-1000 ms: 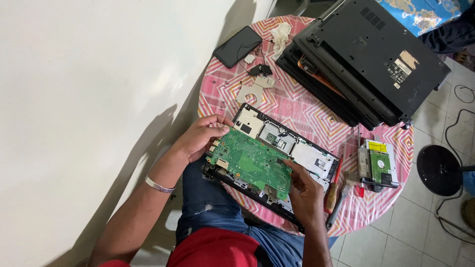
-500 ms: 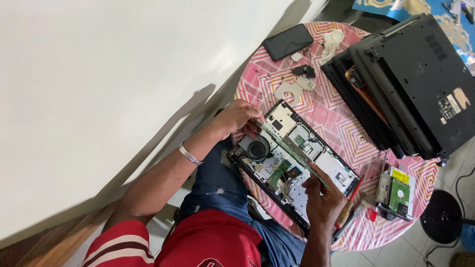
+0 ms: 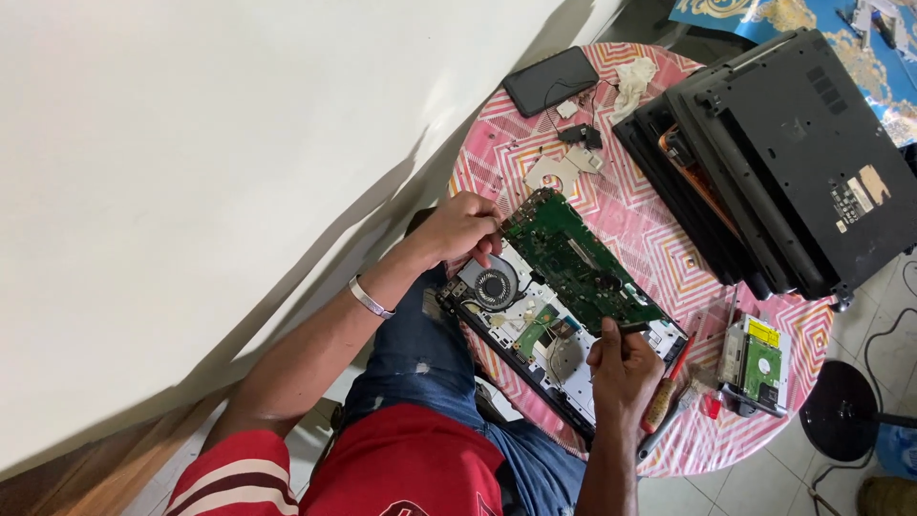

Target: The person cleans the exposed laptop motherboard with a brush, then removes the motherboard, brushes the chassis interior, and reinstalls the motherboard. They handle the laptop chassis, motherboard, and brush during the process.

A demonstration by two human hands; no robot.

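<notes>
My left hand [image 3: 461, 227] has its grip closed on the upper corner of the green circuit board [image 3: 580, 265], my right hand [image 3: 623, 368] pinches its lower edge, and the board sits tilted above the opened laptop base [image 3: 535, 334] on the pink patterned table [image 3: 659, 239], the fan [image 3: 494, 285] uncovered.

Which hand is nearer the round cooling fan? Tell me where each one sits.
The left hand is nearer: it grips the green circuit board at its end just above the cooling fan. The right hand holds the board's other end, well away from the fan.
</notes>
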